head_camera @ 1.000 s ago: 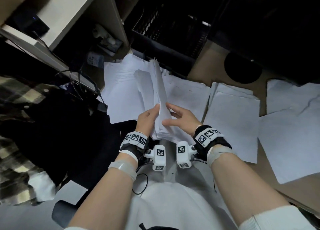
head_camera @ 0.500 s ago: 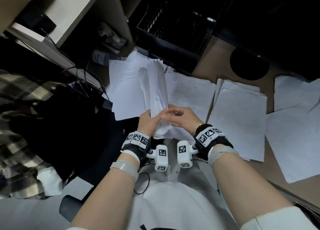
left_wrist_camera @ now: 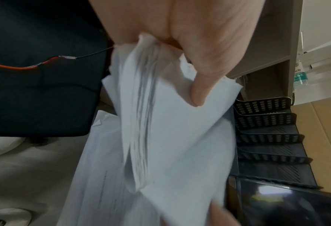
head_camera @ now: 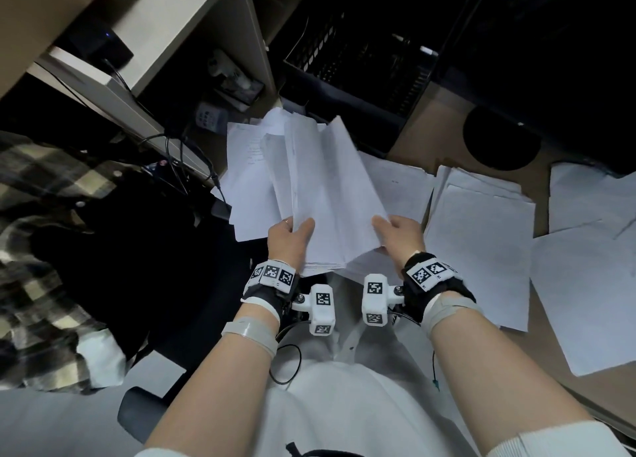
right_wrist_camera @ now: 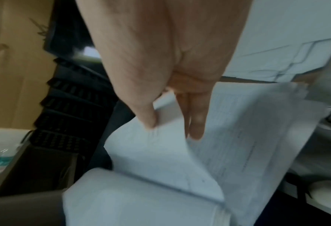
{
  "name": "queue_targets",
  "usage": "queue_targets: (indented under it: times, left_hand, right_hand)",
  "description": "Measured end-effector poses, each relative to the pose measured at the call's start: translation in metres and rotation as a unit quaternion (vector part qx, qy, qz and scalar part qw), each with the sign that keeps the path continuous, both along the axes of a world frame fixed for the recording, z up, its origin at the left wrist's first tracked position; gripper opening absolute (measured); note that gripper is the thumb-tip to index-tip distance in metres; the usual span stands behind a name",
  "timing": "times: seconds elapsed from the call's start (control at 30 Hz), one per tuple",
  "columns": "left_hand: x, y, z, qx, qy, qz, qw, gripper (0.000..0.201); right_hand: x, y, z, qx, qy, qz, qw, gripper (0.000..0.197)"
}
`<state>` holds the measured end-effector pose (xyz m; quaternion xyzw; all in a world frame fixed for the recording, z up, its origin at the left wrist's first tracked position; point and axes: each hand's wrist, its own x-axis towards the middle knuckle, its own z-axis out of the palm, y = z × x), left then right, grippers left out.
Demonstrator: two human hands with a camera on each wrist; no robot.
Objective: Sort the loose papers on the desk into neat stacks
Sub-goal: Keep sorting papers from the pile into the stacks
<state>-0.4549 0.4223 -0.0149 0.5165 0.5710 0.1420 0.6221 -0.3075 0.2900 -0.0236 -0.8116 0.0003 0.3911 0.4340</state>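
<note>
Both your hands grip one thick bundle of white printed sheets (head_camera: 330,195) by its near corners: your left hand (head_camera: 287,241) pinches the left corner with the thumb on top, and your right hand (head_camera: 399,238) pinches the right corner, thumb above and fingers (right_wrist_camera: 196,122) under the top sheets. The bundle's long axis runs straight away from you, its far end raised and fanned above the table (head_camera: 437,129). It hangs between your wrists, so neither hand is nearer. Directly under it lie loose white sheets (head_camera: 247,181), with a squared white stack (head_camera: 481,232) just to the right and more sheets (head_camera: 585,267) farther right. I judge the next move is to tap the edges square and lower the bundle straight down.
</note>
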Motion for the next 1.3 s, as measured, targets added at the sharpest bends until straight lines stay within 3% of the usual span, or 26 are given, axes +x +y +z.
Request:
queue_targets:
  times: [0.07,0.13,0.27,0.4,0.6,0.7,0.87,1.0,1.17,1.3]
  left_hand:
    - [-0.001,0.002,-0.004,0.006,-0.001,-0.009,1.0,0.021]
    - [0.0,0.001,-0.007,-0.001,0.006,-0.032,0.999,0.023]
    - [0.0,-0.004,-0.006,-0.036,-0.005,-0.086,0.996,0.025]
    - [-0.002,-0.007,-0.008,-0.015,0.015,-0.113,0.993,0.013]
    - [-0.016,0.0,-0.019,0.067,0.044,-0.007,0.997,0.031]
    - [-0.022,0.011,-0.014,0.103,0.047,0.026,0.993,0.036]
    - [-0.016,0.008,-0.017,0.071,0.008,0.01,0.997,0.024]
    - [0.01,-0.018,-0.022,0.046,-0.01,-0.034,0.998,0.014]
    - [0.046,-0.05,-0.012,0.069,-0.002,-0.077,0.995,0.041]
    - [0.048,-0.058,-0.003,0.088,0.015,-0.038,0.995,0.04]
  right_hand:
    - [0.006,-0.009,-0.006,-0.072,-0.024,-0.032,0.997,0.035]
    - [0.009,-0.013,0.001,-0.114,-0.025,-0.009,0.993,0.036]
    - [0.01,-0.019,-0.006,-0.083,0.001,-0.001,0.997,0.03]
    - [0.007,-0.027,-0.014,-0.062,-0.003,0.001,0.998,0.028]
    - [0.005,-0.025,-0.027,-0.115,-0.035,-0.029,0.992,0.024]
    - [0.007,-0.022,-0.029,-0.142,-0.042,-0.042,0.988,0.01]
    - [0.013,-0.024,-0.028,-0.113,-0.041,-0.025,0.992,0.014]
    - [0.027,-0.053,-0.017,-0.113,-0.047,-0.058,0.991,0.027]
    - [0.047,-0.096,-0.018,-0.084,-0.051,-0.071,0.993,0.018]
    - [0.051,-0.081,-0.025,-0.025,-0.018,-0.025,0.999,0.019]
